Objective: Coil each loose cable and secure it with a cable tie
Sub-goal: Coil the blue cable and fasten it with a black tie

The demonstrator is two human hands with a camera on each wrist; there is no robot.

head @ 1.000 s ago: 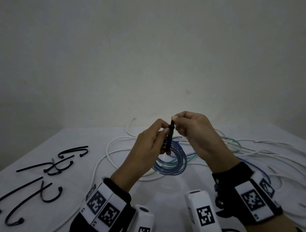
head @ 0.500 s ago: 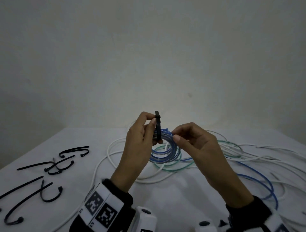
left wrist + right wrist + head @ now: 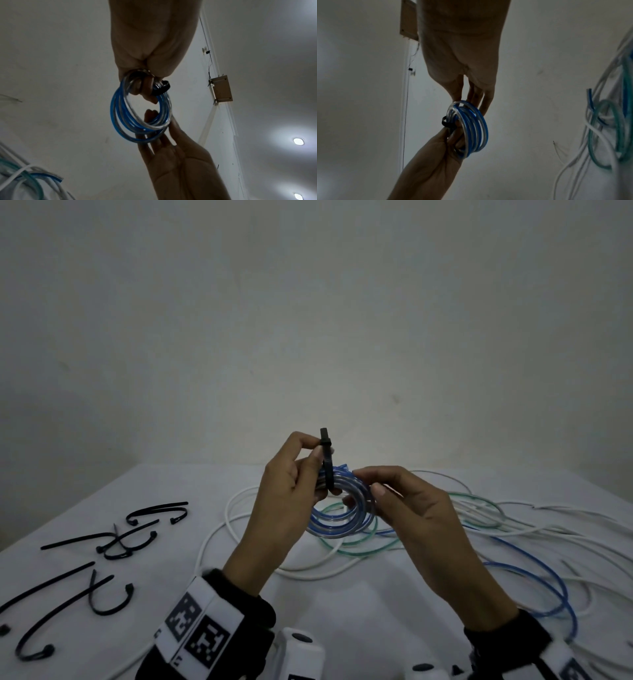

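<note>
The left hand (image 3: 284, 501) holds the blue coil (image 3: 346, 515) in the air above the white table (image 3: 359, 604). Its fingers are curled round one side of the coil, and thumb and forefinger pinch the black cable tie (image 3: 327, 463) that wraps the bundle at that point. The tie stands roughly upright, its free end rising just above the fingertips of the left hand.

The right hand (image 3: 411, 518) is at the opposite side of the coil. Its fingers are nearly straight and slightly apart, and they touch the outer turns without closing on them; the left wrist view shows the palm open beneath the ring.

The coil lies between the two hands, with its opening facing roughly sideways, toward the person's left. The tie sits on the left-hand side, so the left hand is nearer to the tie and the right hand must cross the coil to reach the free end.

Judged step: tightening the tie on this coil. The turns fan out a little on the right-hand side and may slip if support is removed.

Loose white, green and blue cables (image 3: 496, 529) lie on the table to the right. Spare black ties (image 3: 102, 542) lie well apart on the left.
</note>
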